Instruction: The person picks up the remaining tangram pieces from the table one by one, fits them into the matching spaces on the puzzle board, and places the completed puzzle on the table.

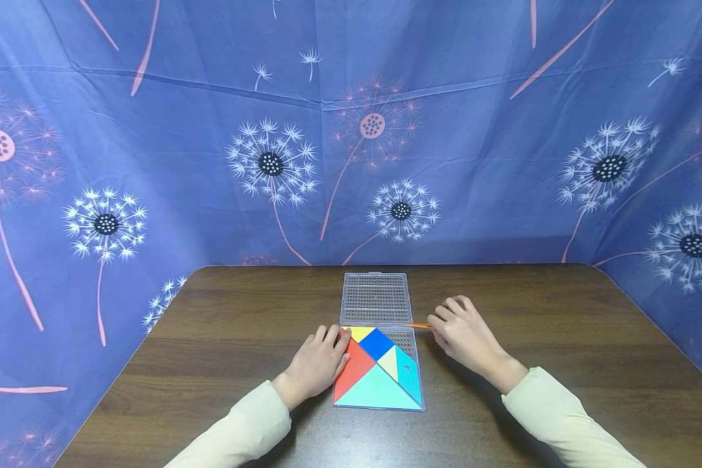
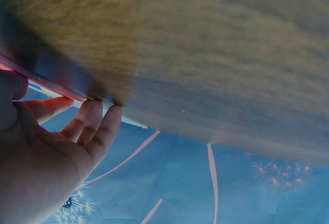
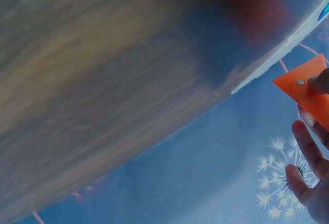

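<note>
A clear plastic hinged case lies unfolded, its lid half at the back. Tangram pieces fill most of its front half: a red triangle, a large turquoise triangle, a blue square, a yellow piece, a small cream triangle and a teal piece. My left hand rests along the case's left edge, fingertips on the red triangle's side. Right of the case, my right hand pinches an orange triangle with a small round metal-looking dot, its tip pointing at the case's hinge.
Beside the teal piece, the dotted case floor shows at the upper right corner of the front half. The brown wooden table extends on both sides. Behind it hangs a blue cloth with dandelion prints.
</note>
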A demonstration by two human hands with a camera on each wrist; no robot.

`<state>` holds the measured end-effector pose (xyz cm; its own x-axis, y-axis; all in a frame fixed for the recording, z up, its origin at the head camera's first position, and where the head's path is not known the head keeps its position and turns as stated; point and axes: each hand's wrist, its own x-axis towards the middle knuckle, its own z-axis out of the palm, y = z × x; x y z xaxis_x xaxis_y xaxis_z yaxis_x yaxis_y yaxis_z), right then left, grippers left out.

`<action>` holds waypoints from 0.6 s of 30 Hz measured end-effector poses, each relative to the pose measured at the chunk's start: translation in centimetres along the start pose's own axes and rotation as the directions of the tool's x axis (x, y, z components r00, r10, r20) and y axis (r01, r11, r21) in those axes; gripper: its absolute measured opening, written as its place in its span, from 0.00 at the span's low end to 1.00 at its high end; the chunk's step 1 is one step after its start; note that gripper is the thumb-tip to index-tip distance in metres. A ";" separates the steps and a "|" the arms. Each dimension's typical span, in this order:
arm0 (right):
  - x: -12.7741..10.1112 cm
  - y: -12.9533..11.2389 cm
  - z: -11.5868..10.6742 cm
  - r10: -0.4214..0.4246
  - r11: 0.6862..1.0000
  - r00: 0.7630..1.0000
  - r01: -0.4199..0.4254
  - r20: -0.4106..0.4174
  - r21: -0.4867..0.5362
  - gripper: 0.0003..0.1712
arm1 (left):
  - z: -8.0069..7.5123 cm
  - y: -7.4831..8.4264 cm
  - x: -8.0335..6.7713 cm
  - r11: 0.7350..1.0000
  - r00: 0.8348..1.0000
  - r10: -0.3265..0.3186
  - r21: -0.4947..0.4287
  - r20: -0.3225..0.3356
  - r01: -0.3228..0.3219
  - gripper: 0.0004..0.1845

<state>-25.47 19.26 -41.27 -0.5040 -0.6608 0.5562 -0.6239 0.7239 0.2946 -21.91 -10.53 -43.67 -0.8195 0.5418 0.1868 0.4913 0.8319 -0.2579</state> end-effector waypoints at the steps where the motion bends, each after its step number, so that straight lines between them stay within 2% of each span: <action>1: 0.1 -0.1 0.0 -0.003 1.000 1.000 0.003 -0.003 0.002 0.10 | 0.0 0.0 0.0 1.000 1.000 -0.002 -0.003 0.005 0.002 0.25; 18: 1.1 -1.7 0.4 -0.050 0.998 0.998 0.052 -0.048 0.034 0.09 | -0.2 0.0 0.0 1.000 0.998 -0.018 -0.020 0.055 0.019 0.27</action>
<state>-25.18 17.20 -41.42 -0.4431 -0.6859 0.5772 -0.6688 0.6816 0.2966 -21.82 -10.49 -43.51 -0.8431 0.5195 0.1387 0.4816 0.8443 -0.2350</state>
